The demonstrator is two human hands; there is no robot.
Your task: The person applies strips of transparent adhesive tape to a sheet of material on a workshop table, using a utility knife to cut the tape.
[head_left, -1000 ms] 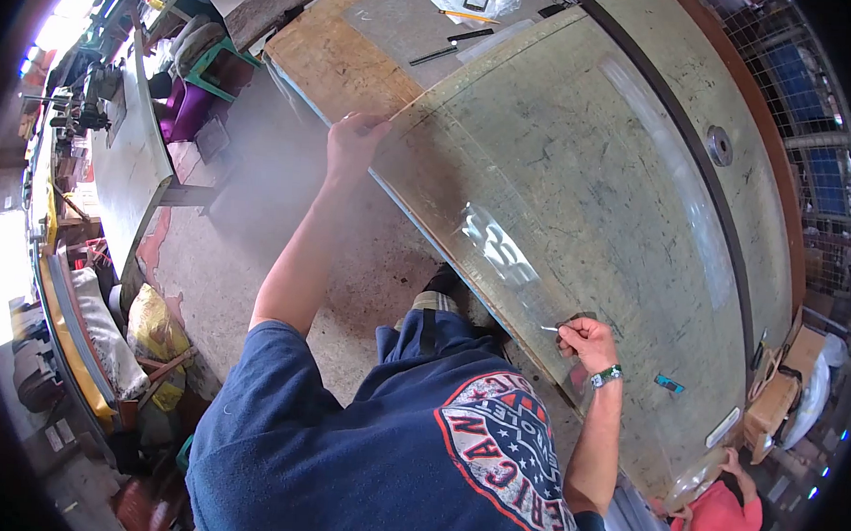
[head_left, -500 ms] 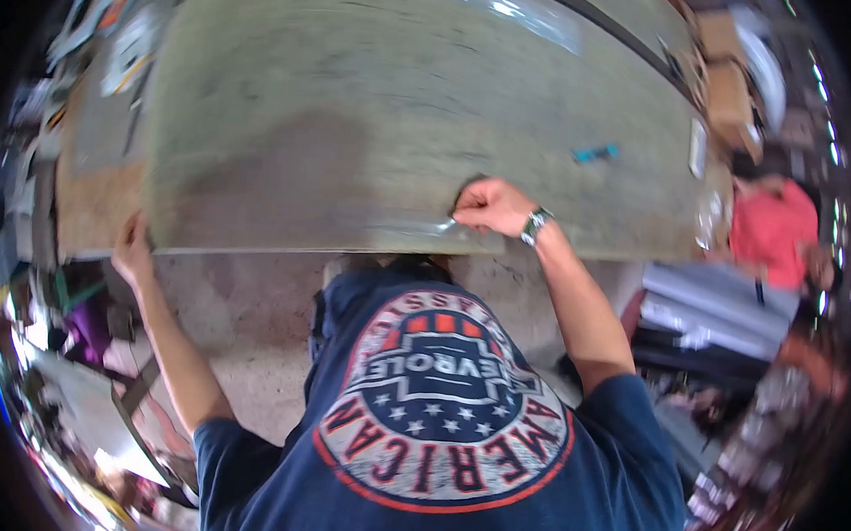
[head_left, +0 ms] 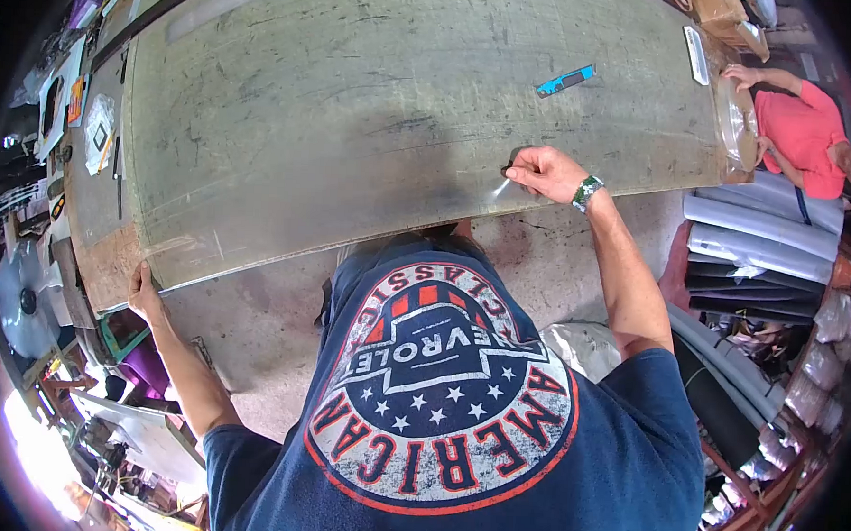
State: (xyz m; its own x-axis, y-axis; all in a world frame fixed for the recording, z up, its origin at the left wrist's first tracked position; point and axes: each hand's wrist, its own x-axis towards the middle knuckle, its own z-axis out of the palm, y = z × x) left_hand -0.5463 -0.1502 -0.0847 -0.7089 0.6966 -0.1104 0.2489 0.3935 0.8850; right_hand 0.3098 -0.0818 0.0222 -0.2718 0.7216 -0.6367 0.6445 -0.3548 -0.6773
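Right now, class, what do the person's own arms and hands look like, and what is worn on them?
The left hand and right hand are bare, no gloves. Short navy sleeves end above the elbows. A watch with a green strap circles the right wrist.

The wide sheet over the table lies bare across its middle, open to a reach from the near edge. Beyond the right hand a blue cutter lies apart, with bare surface between them. Another person's hands occupy the right end. Papers and tools crowd the left end. Stacked rolls stand close beside the right arm.
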